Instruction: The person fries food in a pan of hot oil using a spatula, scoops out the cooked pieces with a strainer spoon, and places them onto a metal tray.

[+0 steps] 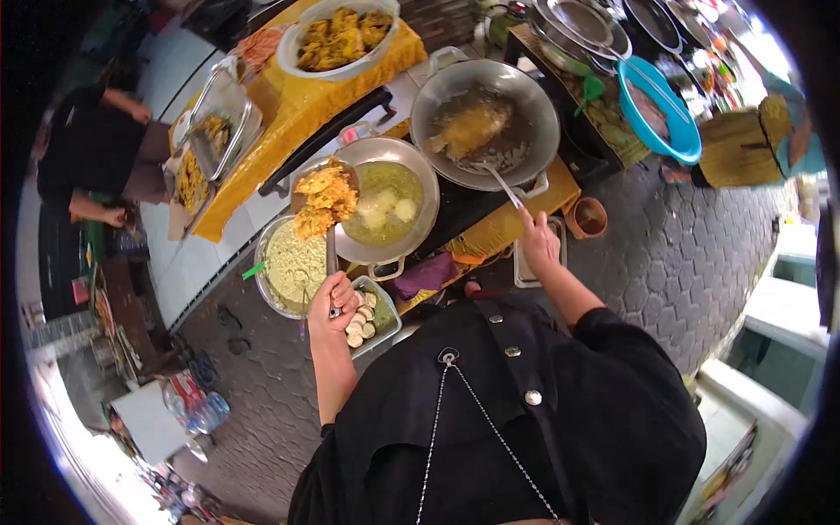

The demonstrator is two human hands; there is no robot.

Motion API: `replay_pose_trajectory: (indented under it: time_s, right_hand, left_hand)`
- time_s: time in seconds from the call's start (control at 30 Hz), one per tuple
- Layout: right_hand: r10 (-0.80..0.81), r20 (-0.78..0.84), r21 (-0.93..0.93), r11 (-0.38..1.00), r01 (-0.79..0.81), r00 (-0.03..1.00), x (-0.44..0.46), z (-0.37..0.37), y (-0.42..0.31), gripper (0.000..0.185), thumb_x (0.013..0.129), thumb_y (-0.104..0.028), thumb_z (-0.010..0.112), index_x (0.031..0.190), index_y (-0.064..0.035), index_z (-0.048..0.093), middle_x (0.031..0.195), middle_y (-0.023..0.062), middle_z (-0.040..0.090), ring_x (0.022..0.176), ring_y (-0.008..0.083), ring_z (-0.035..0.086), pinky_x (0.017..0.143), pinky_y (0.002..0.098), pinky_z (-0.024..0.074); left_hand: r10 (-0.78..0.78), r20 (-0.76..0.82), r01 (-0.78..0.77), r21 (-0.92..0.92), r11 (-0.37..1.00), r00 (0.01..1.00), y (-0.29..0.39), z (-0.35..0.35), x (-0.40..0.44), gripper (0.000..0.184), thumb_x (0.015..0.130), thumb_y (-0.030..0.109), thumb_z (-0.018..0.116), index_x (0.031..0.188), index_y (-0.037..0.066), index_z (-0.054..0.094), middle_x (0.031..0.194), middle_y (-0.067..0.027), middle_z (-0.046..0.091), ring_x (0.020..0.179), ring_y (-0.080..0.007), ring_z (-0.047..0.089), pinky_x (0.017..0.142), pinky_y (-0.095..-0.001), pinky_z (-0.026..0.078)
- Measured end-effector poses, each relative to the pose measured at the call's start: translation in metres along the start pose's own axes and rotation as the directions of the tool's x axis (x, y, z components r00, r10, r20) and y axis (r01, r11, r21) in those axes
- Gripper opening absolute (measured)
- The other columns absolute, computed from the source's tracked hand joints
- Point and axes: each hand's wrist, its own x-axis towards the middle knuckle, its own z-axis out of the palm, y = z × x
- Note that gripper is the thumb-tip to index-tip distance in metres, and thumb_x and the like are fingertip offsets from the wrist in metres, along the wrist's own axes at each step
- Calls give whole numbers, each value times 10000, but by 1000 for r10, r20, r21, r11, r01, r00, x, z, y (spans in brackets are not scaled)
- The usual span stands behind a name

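Note:
My left hand (332, 304) is closed around the handle of a skimmer (332, 254) heaped with golden fritters (324, 199). The skimmer is above the left edge of a wok (418, 232) of yellowish oil, where pale pieces (404, 209) float. Below it, a bowl of pale green batter (297, 262) holds a whisk. My right hand (541, 245) grips a metal spatula (500, 183), its blade inside a larger wok (544, 131). A big browned piece, apparently fish (472, 131), lies in that wok's dark oil.
Beside my left wrist is a container of round pale slices (361, 318). A white basin of fried pieces (343, 39) stands on a yellow cloth (289, 92). A blue basin (658, 109) and a clay pot (587, 217) are to the right. A person in black (92, 157) stands left, another person (744, 144) right.

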Motion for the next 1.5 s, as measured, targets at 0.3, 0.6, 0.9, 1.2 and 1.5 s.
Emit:
replay_pose_trajectory:
  time_s: [0.3, 0.6, 0.9, 1.2, 1.5]
  right_hand:
    - [233, -57, 170, 961, -220, 971, 31, 61, -17, 391, 823, -64, 447, 1204, -150, 423, 986, 135, 438, 873, 314, 539, 680, 405, 485]
    - [320, 174, 706, 618, -345, 931, 21, 99, -17, 576, 758, -67, 560, 1296, -108, 358, 1112, 183, 436, 992, 366, 492, 809, 408, 432]
    - [130, 575, 813, 15, -581, 808, 6, 123, 40, 543, 819, -212, 531, 1309, -48, 362, 1015, 126, 573, 837, 211, 579, 676, 344, 463]
    - [496, 382, 772, 292, -564, 780, 84, 224, 118, 409, 810, -126, 510, 1211, -56, 467, 816, 60, 565, 638, 145, 540, 537, 280, 452]
    - [581, 373, 907, -62, -417, 724, 155, 333, 156, 276, 782, -218, 615, 982, -32, 574, 852, 83, 599, 776, 199, 567, 644, 328, 431]
  left_hand:
    - [7, -34, -6, 51, 999, 999, 19, 34, -2, 233, 884, 114, 446, 658, 98, 392, 489, 55, 329, 361, -47, 321, 349, -213, 282]
    - [22, -11, -22, 39, 999, 1000, 18, 42, 5, 173, 881, 81, 434, 712, 68, 401, 535, 36, 346, 385, -51, 339, 361, -210, 284]
    - [-9, 27, 9, -7, 1000, 1000, 15, 47, 15, 235, 883, 90, 426, 660, 93, 354, 506, 46, 332, 369, -47, 331, 355, -204, 277]
    - [15, -36, -15, -17, 1000, 999, 9, 36, 29, 158, 901, 112, 394, 752, 62, 408, 491, 57, 324, 344, -46, 316, 345, -214, 275]
    - [67, -59, -72, -89, 993, 996, -1, 30, 41, 161, 899, 104, 360, 926, -26, 452, 505, 33, 349, 344, -56, 347, 334, -213, 263]
